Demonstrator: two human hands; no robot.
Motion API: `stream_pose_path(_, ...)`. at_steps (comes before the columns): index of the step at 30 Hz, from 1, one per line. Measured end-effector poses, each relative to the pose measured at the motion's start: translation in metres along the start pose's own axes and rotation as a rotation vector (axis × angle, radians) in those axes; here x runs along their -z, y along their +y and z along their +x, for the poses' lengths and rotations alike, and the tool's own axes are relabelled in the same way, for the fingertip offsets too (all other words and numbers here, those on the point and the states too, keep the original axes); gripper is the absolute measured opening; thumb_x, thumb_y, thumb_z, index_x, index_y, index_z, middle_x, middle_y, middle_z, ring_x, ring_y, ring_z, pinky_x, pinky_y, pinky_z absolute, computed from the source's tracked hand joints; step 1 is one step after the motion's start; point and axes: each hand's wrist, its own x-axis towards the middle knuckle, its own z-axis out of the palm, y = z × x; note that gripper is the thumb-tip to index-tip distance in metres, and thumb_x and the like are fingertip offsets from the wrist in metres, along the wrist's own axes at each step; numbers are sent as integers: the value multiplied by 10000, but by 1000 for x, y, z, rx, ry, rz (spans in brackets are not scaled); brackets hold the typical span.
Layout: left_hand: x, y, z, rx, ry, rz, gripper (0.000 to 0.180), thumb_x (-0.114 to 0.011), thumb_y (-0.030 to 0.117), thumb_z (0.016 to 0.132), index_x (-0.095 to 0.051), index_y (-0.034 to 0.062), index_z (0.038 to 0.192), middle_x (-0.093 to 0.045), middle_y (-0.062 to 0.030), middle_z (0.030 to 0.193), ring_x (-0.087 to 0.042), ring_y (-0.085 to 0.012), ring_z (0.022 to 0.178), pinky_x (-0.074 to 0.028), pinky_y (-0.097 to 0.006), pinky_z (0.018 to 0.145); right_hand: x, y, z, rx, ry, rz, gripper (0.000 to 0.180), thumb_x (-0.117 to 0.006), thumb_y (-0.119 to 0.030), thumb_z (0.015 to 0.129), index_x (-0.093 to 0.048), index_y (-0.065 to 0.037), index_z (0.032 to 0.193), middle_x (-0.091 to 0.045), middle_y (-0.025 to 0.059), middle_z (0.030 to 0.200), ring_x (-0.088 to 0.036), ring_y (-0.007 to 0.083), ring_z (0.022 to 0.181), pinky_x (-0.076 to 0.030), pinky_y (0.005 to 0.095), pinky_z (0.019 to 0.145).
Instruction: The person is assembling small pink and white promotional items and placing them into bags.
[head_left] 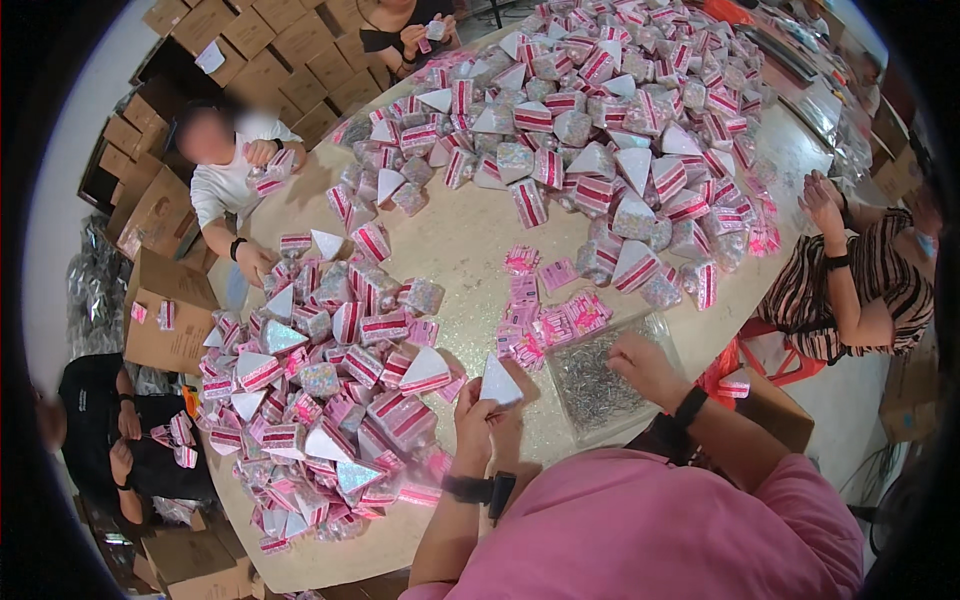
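Note:
My left hand (474,425) is closed on a cake-slice-shaped piece (501,381) with a glittery white triangular top, near the table's front edge. My right hand (645,370) is over a clear shallow tray (668,328) of small silvery metal pieces (600,385), its fingers curled down at them. Whatever those fingertips pinch is hidden. Just beyond my left hand, pink printed cards (550,322) lie loosely piled against the tray's far left side.
A large heap of pink-and-white cake-slice pieces (590,130) covers the far table (450,230); another heap (320,400) lies left. Several people are around the table, one in a white shirt (225,180) and one in striped clothing (835,290). Cardboard boxes (300,50) stand behind.

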Motion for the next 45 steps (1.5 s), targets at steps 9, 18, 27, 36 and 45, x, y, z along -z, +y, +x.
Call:
stream_pose_path(9, -7, 15, -19, -6, -152, -211, 495, -444, 69, 796, -400, 9, 1286, -532, -130, 1186, -584, -245, 965, -510, -345, 760, 21, -10, 2, -479, -51, 538, 58, -546, -34, 778, -522, 0, 738, -643, 126, 885, -600, 152, 625, -450, 272, 539)
stream_pose_path(18, -6, 15, -35, 112, -293, -683, 438, -500, 222, 883, -431, 15, 1264, -568, -169, 1165, -596, -323, 994, -524, -460, 808, 22, -22, 10, -525, -52, 656, 88, -519, -53, 821, -517, -9, 744, -643, 143, 853, -591, 112, 547, -428, 230, 468)
stream_pose_path(27, 2, 1, -27, 139, -183, -569, 437, -512, 264, 895, -453, 35, 1261, -580, -152, 1164, -613, -315, 984, -564, -484, 760, 5, 5, 4, 241, -26, -275, 77, -517, -99, 830, -517, -24, 815, -553, 156, 828, -599, 328, 715, -476, 402, 591)
stream_pose_path(36, -1, 1, -30, 113, -259, -620, 522, -506, 427, 914, -454, 68, 1290, -574, -144, 1192, -604, -327, 995, -540, -478, 756, 6, -8, 1, -60, -189, -354, 95, -466, -67, 842, -468, -5, 915, -584, 213, 820, -595, 388, 820, -474, 484, 670)
stream_pose_path(45, -30, 52, -40, 220, -265, -880, 493, -457, 433, 896, -519, 75, 1229, -592, -170, 1059, -477, -225, 684, -421, -328, 610, 19, -40, 13, -168, -194, 149, 86, -561, -81, 821, -522, -15, 860, -566, 115, 757, -566, 242, 717, -447, 341, 651)
